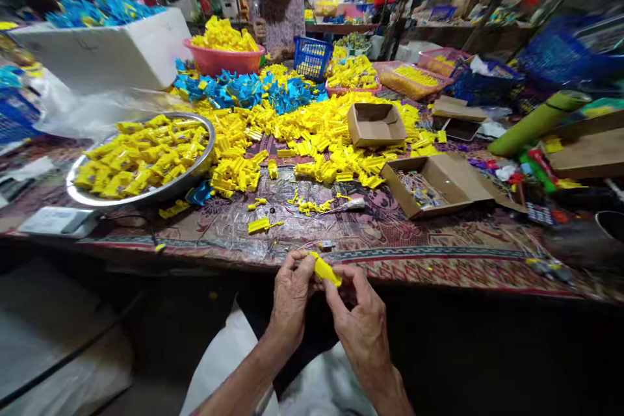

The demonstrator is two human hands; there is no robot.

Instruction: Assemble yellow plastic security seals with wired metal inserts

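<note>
Between my two hands, just off the table's front edge, is a yellow plastic part [325,269]. My left hand [292,289] pinches its left end with thumb and fingers. The fingers of my right hand [359,312] close on its right end. Right behind them, at the table edge, lies a small motor-like metal piece [326,245] with thin wires. Farther in are a loose yellow part [259,225], several small yellow pieces [312,206] and a screwdriver-like tool [348,204] with a clear handle.
A metal basin [207,149] of yellow parts stands left, near a white box-shaped device [59,221]. Heaps of yellow parts [297,120] and blue parts [238,88] cover the middle. A cardboard box [414,208] holding wired pieces sits right. Another person [287,13] is across the table.
</note>
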